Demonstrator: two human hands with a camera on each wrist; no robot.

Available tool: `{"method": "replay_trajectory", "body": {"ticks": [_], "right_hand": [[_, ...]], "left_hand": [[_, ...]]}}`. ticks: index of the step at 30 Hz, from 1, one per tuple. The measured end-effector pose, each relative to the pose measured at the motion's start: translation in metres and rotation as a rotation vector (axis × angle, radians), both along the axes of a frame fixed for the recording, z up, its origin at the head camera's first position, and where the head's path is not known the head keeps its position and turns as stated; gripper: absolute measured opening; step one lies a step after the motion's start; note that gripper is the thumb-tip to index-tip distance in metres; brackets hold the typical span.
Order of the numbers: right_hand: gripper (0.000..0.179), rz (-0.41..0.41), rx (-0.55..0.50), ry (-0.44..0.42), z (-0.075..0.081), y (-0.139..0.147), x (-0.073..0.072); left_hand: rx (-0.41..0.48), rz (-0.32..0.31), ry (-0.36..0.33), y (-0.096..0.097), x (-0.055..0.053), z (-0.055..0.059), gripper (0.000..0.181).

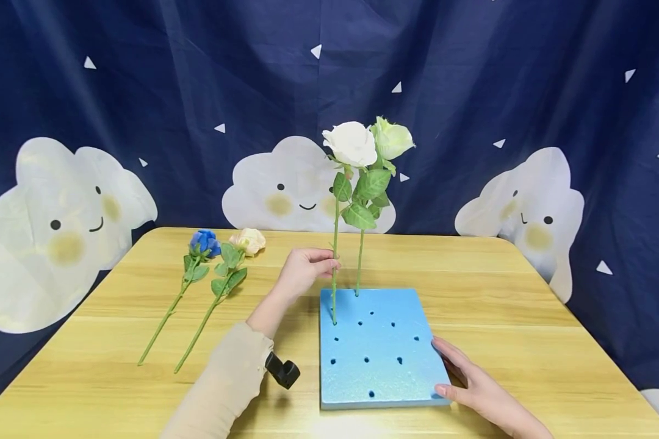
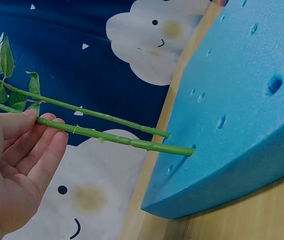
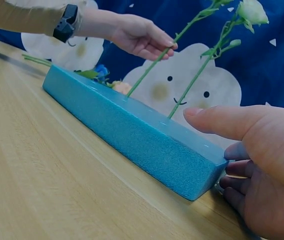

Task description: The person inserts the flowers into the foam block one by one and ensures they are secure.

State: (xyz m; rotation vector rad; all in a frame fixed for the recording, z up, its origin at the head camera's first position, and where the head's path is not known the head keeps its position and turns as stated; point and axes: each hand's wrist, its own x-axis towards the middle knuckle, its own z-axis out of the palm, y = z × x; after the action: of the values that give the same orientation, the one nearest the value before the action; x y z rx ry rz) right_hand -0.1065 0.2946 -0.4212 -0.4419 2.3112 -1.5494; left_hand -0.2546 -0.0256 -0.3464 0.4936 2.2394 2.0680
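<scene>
A white rose [image 1: 350,144] stands upright, its stem end in a hole of the blue foam board [image 1: 384,381]. My left hand [image 1: 304,271] pinches its green stem [image 2: 114,137] between thumb and fingers, well above the board. Just behind it, a pale green rose [image 1: 392,139] stands in a hole near the far edge. At the board's right side rests my right hand [image 1: 472,384], its fingers along the edge and the thumb [image 3: 212,120] stretched over the top near the front corner.
Left of the board, a blue rose [image 1: 205,242] and a cream rose [image 1: 249,241] lie on the wooden table [image 1: 527,329]. Several holes dot the board's top. A dark blue curtain [image 1: 445,73] with smiling clouds hangs behind the table.
</scene>
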Motion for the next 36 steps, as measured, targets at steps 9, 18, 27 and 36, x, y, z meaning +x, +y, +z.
{"method": "replay_trajectory", "body": {"ticks": [9,18,27,36], "right_hand": [[0.07,0.01,-0.019,0.009,-0.0006,0.0008,-0.0002],[0.069,0.013,-0.027,0.018,-0.0009,0.0015,0.0006],[0.069,0.014,-0.014,0.026,-0.001,0.002,0.0],[0.068,0.017,-0.015,0.016,-0.0014,0.0041,-0.0003]], "left_hand": [[-0.006,-0.007,-0.007,0.0028,0.0001,-0.001,0.019],[-0.043,0.019,-0.011,0.0043,0.0028,-0.003,0.019],[-0.094,0.046,0.007,0.0061,0.0031,-0.0074,0.019],[-0.091,0.052,0.021,0.0093,0.0017,-0.0095,0.016]]}}
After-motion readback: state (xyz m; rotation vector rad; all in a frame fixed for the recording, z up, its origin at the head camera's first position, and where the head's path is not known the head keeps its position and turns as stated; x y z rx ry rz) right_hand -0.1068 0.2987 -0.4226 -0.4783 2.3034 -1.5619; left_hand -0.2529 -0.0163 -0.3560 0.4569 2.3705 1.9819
